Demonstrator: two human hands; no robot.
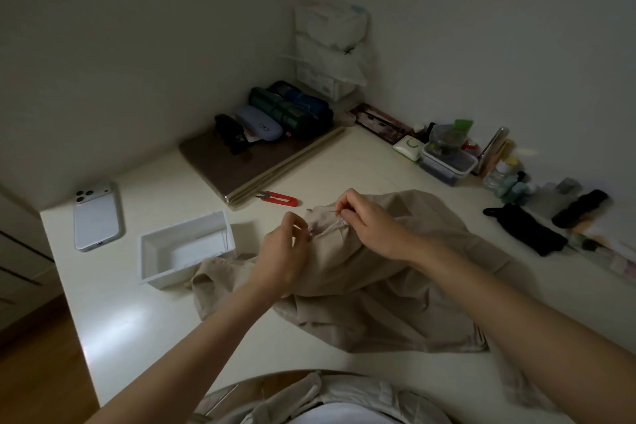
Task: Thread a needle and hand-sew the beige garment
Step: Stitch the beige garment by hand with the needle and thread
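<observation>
The beige garment (378, 286) lies bunched on the white table (144, 327) in front of me. My left hand (285, 251) pinches a fold of its cloth near the upper edge. My right hand (371, 220) pinches a thin needle (333, 212) whose tip pokes into the gathered cloth between both hands. The thread is too fine to make out.
A red thread snipper (278, 199) lies just beyond the garment. A white open box (187, 248) stands left of it, and a white phone (97, 217) further left. A laptop with cases (261, 144) sits at the back; clutter and containers (447, 155) line the right wall.
</observation>
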